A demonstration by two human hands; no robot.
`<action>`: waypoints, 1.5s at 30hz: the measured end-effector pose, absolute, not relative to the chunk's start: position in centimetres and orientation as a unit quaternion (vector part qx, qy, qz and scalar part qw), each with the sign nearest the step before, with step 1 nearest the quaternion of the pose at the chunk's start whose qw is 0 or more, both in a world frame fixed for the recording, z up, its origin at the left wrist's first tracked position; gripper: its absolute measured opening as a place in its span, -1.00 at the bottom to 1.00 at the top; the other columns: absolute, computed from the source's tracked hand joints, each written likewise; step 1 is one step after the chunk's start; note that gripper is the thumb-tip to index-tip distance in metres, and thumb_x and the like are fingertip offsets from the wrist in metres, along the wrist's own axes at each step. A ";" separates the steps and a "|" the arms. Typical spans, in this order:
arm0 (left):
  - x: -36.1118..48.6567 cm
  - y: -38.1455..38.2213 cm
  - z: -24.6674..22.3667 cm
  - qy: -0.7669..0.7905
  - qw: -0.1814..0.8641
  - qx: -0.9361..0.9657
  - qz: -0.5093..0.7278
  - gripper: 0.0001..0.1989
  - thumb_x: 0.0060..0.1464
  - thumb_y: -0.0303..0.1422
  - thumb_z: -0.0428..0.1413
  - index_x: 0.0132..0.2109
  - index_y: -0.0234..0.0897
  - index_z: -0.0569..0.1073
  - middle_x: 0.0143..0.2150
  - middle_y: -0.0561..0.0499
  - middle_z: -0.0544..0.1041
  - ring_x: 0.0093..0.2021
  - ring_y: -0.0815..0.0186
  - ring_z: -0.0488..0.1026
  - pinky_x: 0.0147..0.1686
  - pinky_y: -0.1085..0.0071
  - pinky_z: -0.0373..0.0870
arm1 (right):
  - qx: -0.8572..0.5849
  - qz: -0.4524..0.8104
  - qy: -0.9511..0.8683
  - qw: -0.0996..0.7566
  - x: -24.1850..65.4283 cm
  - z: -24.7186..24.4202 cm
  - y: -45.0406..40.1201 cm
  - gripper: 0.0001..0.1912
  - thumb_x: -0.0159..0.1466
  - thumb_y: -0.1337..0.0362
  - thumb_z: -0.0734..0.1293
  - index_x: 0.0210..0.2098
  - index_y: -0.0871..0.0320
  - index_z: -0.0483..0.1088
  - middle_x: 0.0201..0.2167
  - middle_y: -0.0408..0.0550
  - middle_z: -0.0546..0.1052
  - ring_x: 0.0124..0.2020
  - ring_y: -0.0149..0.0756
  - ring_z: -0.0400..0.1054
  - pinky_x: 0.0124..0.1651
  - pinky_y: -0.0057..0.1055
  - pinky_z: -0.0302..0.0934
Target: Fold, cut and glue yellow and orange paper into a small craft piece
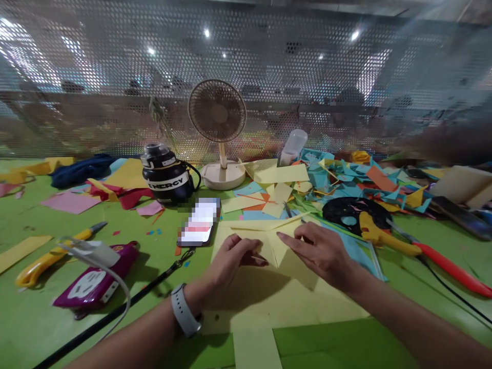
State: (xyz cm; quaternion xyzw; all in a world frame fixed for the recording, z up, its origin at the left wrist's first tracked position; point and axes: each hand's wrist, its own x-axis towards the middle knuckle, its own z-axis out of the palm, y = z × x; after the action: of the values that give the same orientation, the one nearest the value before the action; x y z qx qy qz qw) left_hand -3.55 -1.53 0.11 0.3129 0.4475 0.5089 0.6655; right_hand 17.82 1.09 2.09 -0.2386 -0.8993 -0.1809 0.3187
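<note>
A small folded piece of pale yellow paper (275, 247) stands between my two hands, with a crease down its middle. My left hand (232, 259), with a light watch on the wrist, has its fingers curled at the paper's left side. My right hand (325, 253) grips the right side, its index finger stretched along the top and the other fingers bent. Beneath both hands lies a large pale yellow sheet (265, 307). A narrow yellow strip (255, 351) extends from under its near edge. My fingers partly hide the folded piece.
A phone (199, 221), black bottle (166, 177) and fan (219, 115) stand beyond my left hand. Purple power strip (96, 277) and yellow cutter (57, 256) lie left. A glue gun (388, 238), black round tray (346, 210) and paper scraps (319, 174) sit right.
</note>
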 end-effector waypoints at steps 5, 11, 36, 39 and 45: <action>-3.4 -1.5 0.3 0.376 0.718 0.285 0.511 -0.77 -0.07 -0.33 0.24 -0.23 -0.25 0.43 -0.32 0.05 0.52 -0.38 0.33 0.50 -0.40 0.41 0.47 | -0.218 -0.207 -0.901 0.314 17.9 1.7 1.1 -0.65 0.31 0.49 0.20 0.01 0.12 0.44 -0.48 -0.09 0.43 -0.47 -0.36 0.25 -0.47 -0.43 0.11; -2.9 -1.9 0.5 0.406 0.690 0.324 0.503 -0.59 -0.02 -0.23 0.25 0.00 -0.20 0.46 -0.21 -0.03 0.57 -0.30 0.28 0.51 -0.45 0.50 0.38 | -0.219 -0.192 -0.908 0.302 17.9 1.2 1.1 -0.64 0.32 0.46 0.18 0.02 0.08 0.44 -0.46 -0.10 0.44 -0.47 -0.37 0.25 -0.43 -0.42 0.14; -2.7 -1.9 -0.5 0.442 0.629 0.375 0.519 -0.64 -0.03 -0.22 0.26 -0.05 -0.15 0.51 -0.23 0.00 0.58 -0.34 0.35 0.50 -0.48 0.59 0.30 | -0.329 -0.054 -0.833 0.442 16.7 0.7 0.9 -0.83 0.26 0.30 0.32 -0.28 -0.07 0.57 0.28 -0.11 0.18 0.24 -0.03 0.07 0.18 0.01 0.09; -2.7 -2.0 -0.4 0.441 0.609 0.401 0.522 -0.66 -0.04 -0.22 0.27 -0.07 -0.16 0.54 -0.20 -0.02 0.58 -0.32 0.34 0.48 -0.46 0.57 0.33 | -0.332 -0.043 -0.834 0.438 16.7 0.6 1.0 -0.84 0.27 0.29 0.31 -0.30 -0.03 0.56 0.28 -0.09 0.16 0.26 -0.04 0.04 0.19 -0.02 0.06; -2.9 -2.3 -0.2 0.420 0.617 0.437 0.501 -0.71 0.04 -0.30 0.21 -0.05 -0.18 0.53 -0.23 -0.03 0.55 -0.31 0.35 0.45 -0.38 0.55 0.35 | -0.370 -0.014 -0.821 0.434 16.6 0.5 1.1 -0.83 0.30 0.22 0.27 -0.32 0.07 0.51 0.26 0.04 0.20 0.27 -0.04 0.05 0.19 -0.03 0.03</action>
State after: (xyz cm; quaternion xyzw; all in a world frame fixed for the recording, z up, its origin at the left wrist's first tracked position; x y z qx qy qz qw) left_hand -2.89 -2.31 -0.24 0.4370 0.4204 0.5012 0.6173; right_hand 16.63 1.09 0.54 -0.3700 -0.8211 -0.0136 0.4345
